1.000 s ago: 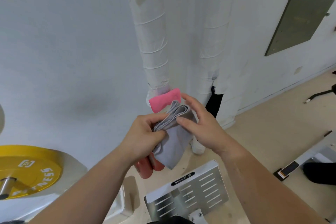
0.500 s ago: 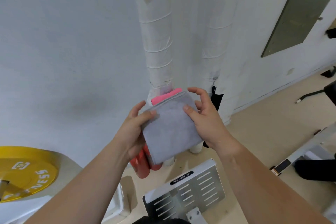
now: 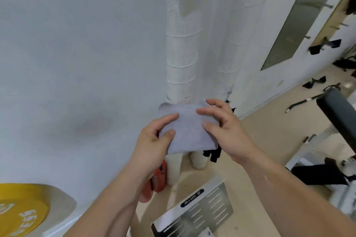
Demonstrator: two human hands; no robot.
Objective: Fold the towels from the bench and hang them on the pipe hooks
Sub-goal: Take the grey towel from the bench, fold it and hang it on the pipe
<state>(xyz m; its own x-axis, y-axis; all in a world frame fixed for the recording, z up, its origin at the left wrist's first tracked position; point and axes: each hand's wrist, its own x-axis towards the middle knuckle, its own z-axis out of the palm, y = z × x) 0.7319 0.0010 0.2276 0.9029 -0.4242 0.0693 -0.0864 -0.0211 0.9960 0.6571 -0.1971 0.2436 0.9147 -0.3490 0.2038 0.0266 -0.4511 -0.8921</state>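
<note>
The folded pale grey cloth towel [image 3: 187, 131] sits pinched between the left hand [image 3: 154, 146] and right hand [image 3: 225, 129], fingers closed on its side edges, long axis level, far below the towels hanging up the white wrapped pipes [image 3: 182, 44].

Both my bare forearms reaching forward and up, my left hand [image 3: 154, 140] pinching the folded grey towel [image 3: 187, 131] thumb on top, my right hand [image 3: 225, 131] fingers spread, fingertips pressing its right edge
</note>
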